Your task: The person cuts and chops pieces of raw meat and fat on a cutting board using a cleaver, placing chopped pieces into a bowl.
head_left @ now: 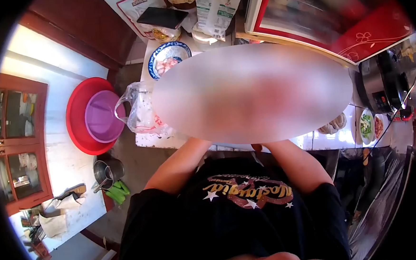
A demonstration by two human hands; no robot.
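Both forearms (179, 166) reach forward over the tiled worktop (147, 142), but the view is blurred from the wrists on. The left hand and right hand are hidden there, so I cannot tell whether they are together or apart, or what they hold. Nearest the left hand's side is a clear plastic bag (140, 108) with red print, lying at the worktop's left edge and running under the blurred part. Just beyond it stands a blue-and-white bowl (153, 62) holding pink pieces (167, 65).

On the right hand's side, a plate (362, 131) of green food sits near the worktop's right end, and a dark cooker (382, 90) stands behind it. At the back, packets (217, 12) and a black flat object (163, 17) crowd beside a red-framed case (374, 36).

Left of the worktop, a purple basin (105, 116) rests inside a red basin (77, 90). Nearby are a metal pot (117, 169) and green vegetables (118, 192), close together.
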